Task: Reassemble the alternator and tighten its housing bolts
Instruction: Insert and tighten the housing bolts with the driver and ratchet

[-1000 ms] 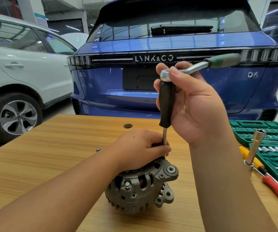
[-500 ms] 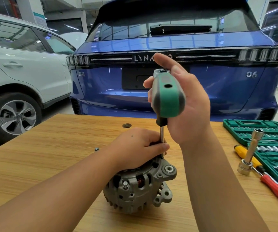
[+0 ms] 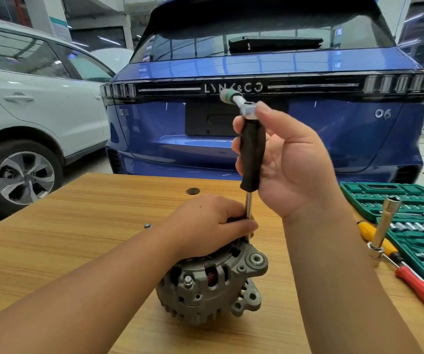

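Head view: extension driver [image 3: 252,154] stood vertical on alternator [image 3: 213,284]; ratchet [image 3: 239,103] pointed away. Right hand [image 3: 292,159] gripped its black handle, left hand [image 3: 205,226] pinched the shaft.

The blue car [image 3: 269,118] parked behind the table carries the only lettering I can read. Across the dark strip between its tail lights run silver letters spelling "LYNK&CO"; the K is partly covered by the ratchet [image 3: 241,103] raised in front of it. Lower on the right of the tailgate sits a chrome "06". On the left of the tailgate there is a small badge of two characters, too blurred to make out. A pillar [image 3: 49,19] at the back left bears a white and green sign, but its print is too small to read. The sockets in the green case [image 3: 395,203] show no marks I can read.
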